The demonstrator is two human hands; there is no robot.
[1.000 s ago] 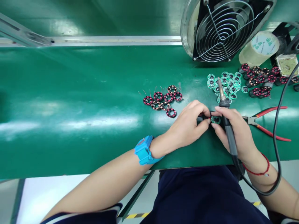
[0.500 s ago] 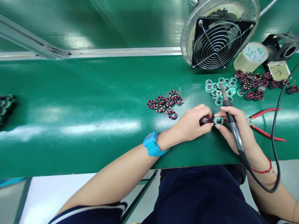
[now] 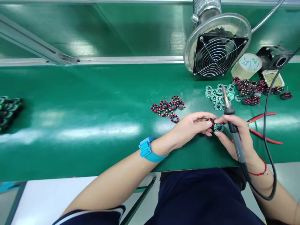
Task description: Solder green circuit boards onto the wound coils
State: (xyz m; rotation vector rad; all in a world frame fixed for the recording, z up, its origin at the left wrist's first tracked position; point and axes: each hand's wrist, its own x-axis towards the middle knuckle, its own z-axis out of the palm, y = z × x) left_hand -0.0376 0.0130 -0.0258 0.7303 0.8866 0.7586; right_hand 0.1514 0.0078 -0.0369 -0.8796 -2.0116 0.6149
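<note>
My left hand (image 3: 189, 128) pinches a small red-and-black wound coil (image 3: 209, 120) by its fingertips. My right hand (image 3: 234, 137) holds a soldering iron (image 3: 231, 120) along the palm, tip pointing away, while its thumb and fingers pinch a small round green circuit board (image 3: 218, 127) against the coil. Both hands meet just above the green belt (image 3: 93, 93) near its front edge. A blue wrist strap (image 3: 147, 150) sits on my left wrist and a red cord on my right.
Several wound coils (image 3: 167, 107) lie left of my hands. A pile of green round boards (image 3: 217, 93) and more coils (image 3: 252, 90) lie behind. Red-handled pliers (image 3: 262, 126), a tape roll (image 3: 246, 65), a fan (image 3: 217, 47) and the iron's black cable (image 3: 267, 125) are to the right.
The view has tilted upward, showing more of the fan. My hands stay together on the coil and board, with the fingers shifted slightly.
</note>
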